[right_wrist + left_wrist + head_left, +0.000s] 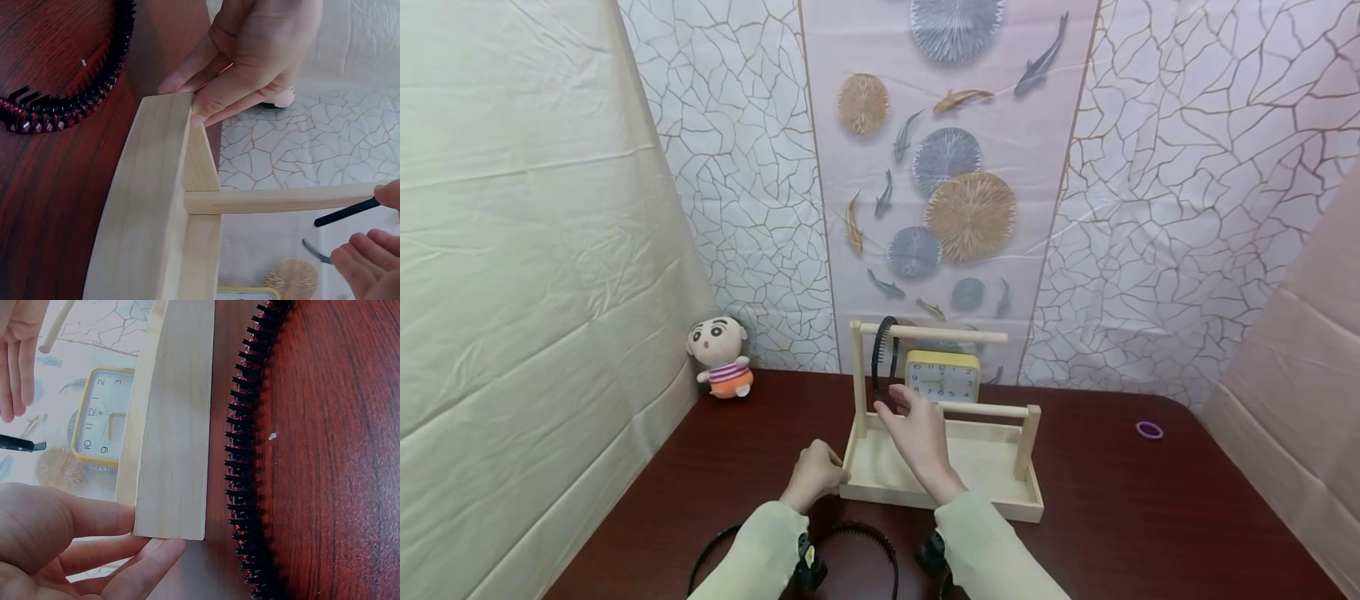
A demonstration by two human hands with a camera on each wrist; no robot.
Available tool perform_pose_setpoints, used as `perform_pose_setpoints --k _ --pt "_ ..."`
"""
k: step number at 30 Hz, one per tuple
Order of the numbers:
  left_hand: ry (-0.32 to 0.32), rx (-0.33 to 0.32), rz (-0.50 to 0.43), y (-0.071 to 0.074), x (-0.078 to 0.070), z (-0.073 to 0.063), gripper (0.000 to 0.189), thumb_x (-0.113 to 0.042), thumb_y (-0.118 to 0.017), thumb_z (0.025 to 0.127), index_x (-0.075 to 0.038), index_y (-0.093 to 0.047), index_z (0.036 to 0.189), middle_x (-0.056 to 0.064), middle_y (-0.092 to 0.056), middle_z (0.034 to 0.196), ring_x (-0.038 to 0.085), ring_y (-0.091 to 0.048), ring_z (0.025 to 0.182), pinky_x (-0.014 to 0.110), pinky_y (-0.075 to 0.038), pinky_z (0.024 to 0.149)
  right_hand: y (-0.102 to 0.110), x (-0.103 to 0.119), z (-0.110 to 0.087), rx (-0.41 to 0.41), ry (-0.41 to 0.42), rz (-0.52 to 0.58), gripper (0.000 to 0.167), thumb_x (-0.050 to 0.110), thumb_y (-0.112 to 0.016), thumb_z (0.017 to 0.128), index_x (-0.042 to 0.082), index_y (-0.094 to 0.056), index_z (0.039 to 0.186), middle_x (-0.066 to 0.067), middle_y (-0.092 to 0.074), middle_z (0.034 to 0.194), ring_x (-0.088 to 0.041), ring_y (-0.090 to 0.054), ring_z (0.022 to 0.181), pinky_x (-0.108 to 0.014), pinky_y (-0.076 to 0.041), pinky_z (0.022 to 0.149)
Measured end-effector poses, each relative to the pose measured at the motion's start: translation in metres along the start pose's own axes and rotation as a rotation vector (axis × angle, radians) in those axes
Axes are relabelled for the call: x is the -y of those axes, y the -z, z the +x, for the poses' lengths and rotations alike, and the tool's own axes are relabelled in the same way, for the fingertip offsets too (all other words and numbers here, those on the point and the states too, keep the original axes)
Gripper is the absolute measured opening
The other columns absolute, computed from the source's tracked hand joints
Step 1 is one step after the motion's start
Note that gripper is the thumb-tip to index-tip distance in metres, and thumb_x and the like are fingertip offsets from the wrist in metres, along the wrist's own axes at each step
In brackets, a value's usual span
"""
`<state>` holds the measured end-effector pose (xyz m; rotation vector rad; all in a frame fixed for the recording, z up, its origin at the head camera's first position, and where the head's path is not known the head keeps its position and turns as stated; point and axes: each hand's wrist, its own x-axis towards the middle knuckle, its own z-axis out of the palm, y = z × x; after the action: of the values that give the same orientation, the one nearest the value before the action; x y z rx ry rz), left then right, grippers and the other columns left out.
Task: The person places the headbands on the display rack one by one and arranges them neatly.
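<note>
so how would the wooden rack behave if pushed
The wooden rack would probably slide before tipping, since its wide base sits on the table. It looks fairly light, being thin-walled bare wood. The headband looped over its upper bar might swing.

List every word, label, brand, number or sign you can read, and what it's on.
"10 11 12 1 2": clock, top of dial
"9": clock, left side
"3": clock, right side
"8 7 6 5 4": clock, bottom of dial, small in the head view
Brand: none readable; any finer dial print is too small.
Tray and doll: no text visible.
</note>
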<state>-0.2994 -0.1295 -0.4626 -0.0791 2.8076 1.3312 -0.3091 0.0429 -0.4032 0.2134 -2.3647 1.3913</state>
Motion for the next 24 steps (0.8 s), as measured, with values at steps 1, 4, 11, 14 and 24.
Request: perform_pose_setpoints --k 1,4,11,14,24 --pt "0.004 -0.001 0.0 0.0 0.0 0.0 0.008 0.0 -0.072 0.078 0.006 -0.071 0.083 0.017 -0.069 0.077 0.02 -0.065 0.059 0.034 -0.053 0.054 0.002 0.0 -0.001 -0.002 0.005 -0.008 0.042 0.03 -0.071 0.089 0.006 -0.066 0.124 -0.011 -0.068 0.123 -0.025 -0.067 0.108 -0.037 -0.054 0.09" --pt "0.012 -0.003 0.002 0.0 0.0 -0.001 0.008 0.0 -0.072 0.078 0.006 -0.071 0.084 0.018 -0.07 0.079 0.02 -0.066 0.061 0.035 -0.055 0.055 0.009 0.003 -0.004 -0.02 0.004 -0.042 0.044 0.032 -0.073 0.087 0.006 -0.067 0.122 -0.011 -0.069 0.119 -0.025 -0.068 0.106 -0.038 -0.055 0.088" --pt "0.007 0.006 0.015 0.001 0.0 -0.001 0.018 0.001 -0.068 0.078 -0.001 -0.066 0.06 0.004 -0.058 0.049 0.013 -0.048 0.043 0.026 -0.035 0.042 0.034 0.015 -0.013 -0.008 -0.007 -0.084 0.045 0.032 -0.074 0.087 0.007 -0.067 0.122 -0.011 -0.071 0.114 -0.024 -0.068 0.1 -0.039 -0.055 0.083" --pt "0.0 -0.002 0.022 0.002 0.0 0.0 0.023 0.002 -0.068 0.077 -0.003 -0.063 0.056 0.0 -0.054 0.044 0.011 -0.041 0.04 0.024 -0.03 0.04 0.044 0.017 -0.018 0.011 -0.001 -0.095 0.045 0.034 -0.074 0.086 0.008 -0.067 0.122 -0.01 -0.071 0.115 -0.024 -0.069 0.101 -0.039 -0.055 0.083" --pt "0.01 -0.001 0.017 0.0 -0.002 0.002 0.031 0.004 -0.066 0.077 -0.009 -0.054 0.051 -0.005 -0.04 0.042 0.01 -0.029 0.04 0.024 -0.027 0.04 0.073 0.016 -0.044 0.076 -0.002 -0.198 0.04 0.035 -0.076 0.084 0.011 -0.07 0.116 -0.005 -0.072 0.109 -0.022 -0.069 0.098 -0.04 -0.054 0.085"
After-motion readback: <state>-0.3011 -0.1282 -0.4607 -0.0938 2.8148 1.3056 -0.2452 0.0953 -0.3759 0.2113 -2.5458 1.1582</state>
